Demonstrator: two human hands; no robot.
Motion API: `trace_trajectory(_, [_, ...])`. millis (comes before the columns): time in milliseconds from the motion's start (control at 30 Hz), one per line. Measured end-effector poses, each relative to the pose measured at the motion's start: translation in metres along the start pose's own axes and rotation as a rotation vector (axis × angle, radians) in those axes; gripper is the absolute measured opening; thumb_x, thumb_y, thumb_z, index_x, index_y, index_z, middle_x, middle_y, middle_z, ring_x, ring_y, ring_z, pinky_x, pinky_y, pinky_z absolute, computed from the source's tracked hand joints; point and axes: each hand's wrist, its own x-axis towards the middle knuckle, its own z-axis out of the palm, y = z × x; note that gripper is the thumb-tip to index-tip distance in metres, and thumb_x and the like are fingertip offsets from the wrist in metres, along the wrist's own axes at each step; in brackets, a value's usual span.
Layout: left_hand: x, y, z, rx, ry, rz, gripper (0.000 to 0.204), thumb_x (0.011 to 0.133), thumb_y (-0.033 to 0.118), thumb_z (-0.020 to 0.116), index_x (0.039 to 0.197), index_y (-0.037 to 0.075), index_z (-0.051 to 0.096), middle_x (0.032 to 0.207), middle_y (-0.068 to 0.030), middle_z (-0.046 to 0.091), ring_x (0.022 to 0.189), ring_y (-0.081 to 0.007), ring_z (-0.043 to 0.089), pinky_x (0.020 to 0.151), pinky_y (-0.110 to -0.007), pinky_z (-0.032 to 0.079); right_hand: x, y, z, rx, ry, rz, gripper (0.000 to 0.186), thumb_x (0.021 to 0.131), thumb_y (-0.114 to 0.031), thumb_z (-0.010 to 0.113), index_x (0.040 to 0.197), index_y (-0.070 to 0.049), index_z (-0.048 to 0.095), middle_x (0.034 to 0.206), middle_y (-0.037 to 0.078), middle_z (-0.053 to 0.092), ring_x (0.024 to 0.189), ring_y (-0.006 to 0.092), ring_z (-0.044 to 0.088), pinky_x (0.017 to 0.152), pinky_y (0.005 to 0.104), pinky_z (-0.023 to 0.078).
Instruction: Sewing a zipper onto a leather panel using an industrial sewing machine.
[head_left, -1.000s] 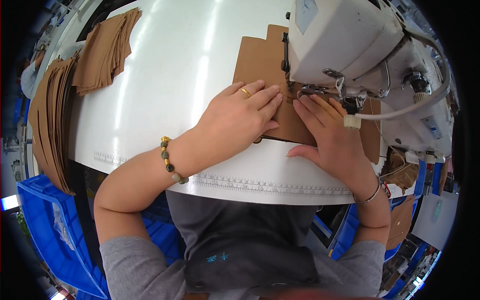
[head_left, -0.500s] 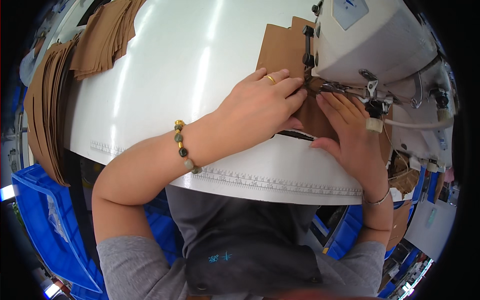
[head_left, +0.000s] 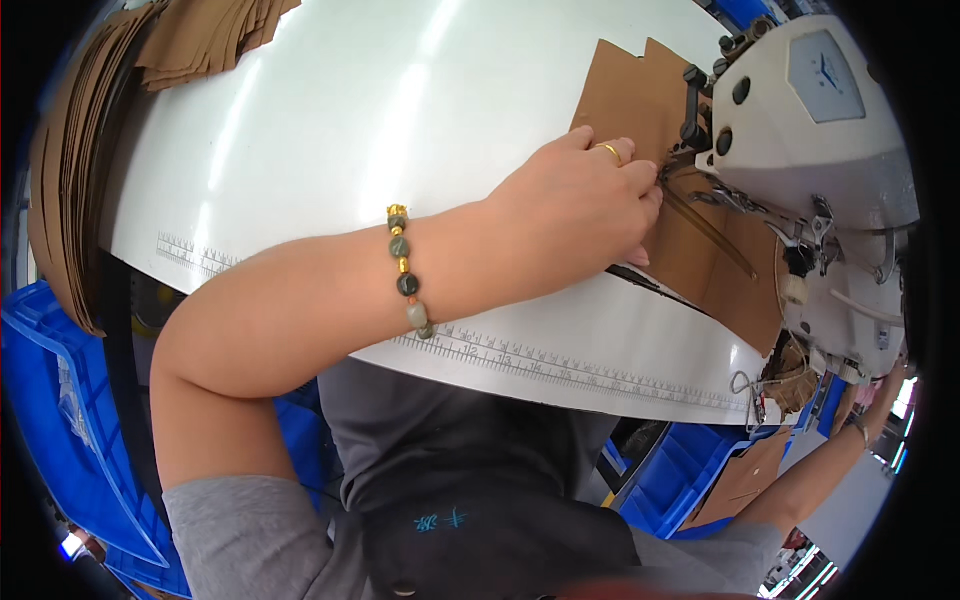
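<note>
A brown flat panel lies on the white table under the head of a white sewing machine. A narrow slot-like line with a rounded end runs across the panel. My left hand grips the panel beside the needle area, fingers bent and pressed down on it, thumb low by its dark edge. The needle area is partly covered by my fingers and the machine parts. Far to the right, my right hand reaches up along the machine's right side; its fingers are hidden there.
Stacks of brown pieces hang at the table's left edge, with more brown pieces behind. A ruler strip lines the near edge. Blue bins stand at lower left, and a blue bin with brown pieces is at lower right.
My right hand has left the panel and moved out to the machine's right side. My left hand stays on the panel. The whole view has shifted, with the machine now farther right.
</note>
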Motion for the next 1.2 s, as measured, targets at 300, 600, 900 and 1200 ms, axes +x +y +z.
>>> trace_trajectory(300, [-0.01,-0.002,0.001,-0.046,0.043,0.009,0.051,0.091,0.039,0.074,0.125,0.001,0.072,0.125,-0.0074,0.07,0.122,-0.0236,0.063,0.102,-0.037,0.051,-0.079,0.026,0.002,-0.074,-0.045,0.262,0.054,0.109,-0.042,0.051,0.131,0.005,0.068,0.131,0.019,0.069,0.116,0.0326,0.069,0.087,0.0435,0.061])
trace_trajectory(600, [-0.01,-0.004,0.003,-0.034,0.084,0.017,0.05,0.091,0.039,0.075,0.123,0.002,0.073,0.114,-0.0056,0.07,0.115,-0.0219,0.065,0.096,-0.035,0.052,-0.011,0.01,0.0,0.351,-0.17,0.672,0.051,0.108,-0.037,0.062,0.138,0.004,0.063,0.133,0.014,0.069,0.12,0.0264,0.067,0.095,0.0362,0.058])
trace_trajectory(900, [-0.008,-0.001,0.002,0.002,0.025,-0.007,0.05,0.093,0.043,0.072,0.122,0.002,0.074,0.111,-0.0052,0.071,0.115,-0.0212,0.066,0.094,-0.034,0.052,-0.032,-0.009,0.002,0.358,-0.11,0.766,0.043,0.109,-0.034,0.063,0.141,-0.005,0.063,0.133,0.01,0.07,0.118,0.0223,0.068,0.101,0.038,0.056])
trace_trajectory(1200, [-0.007,0.002,0.001,0.0,0.026,-0.024,0.05,0.093,0.042,0.073,0.122,0.001,0.074,0.109,-0.0056,0.071,0.117,-0.0219,0.066,0.094,-0.034,0.053,-0.03,0.035,-0.02,0.665,-0.353,0.857,0.053,0.106,-0.036,0.066,0.147,-0.004,0.057,0.137,0.012,0.066,0.119,0.0248,0.067,0.094,0.0386,0.06])
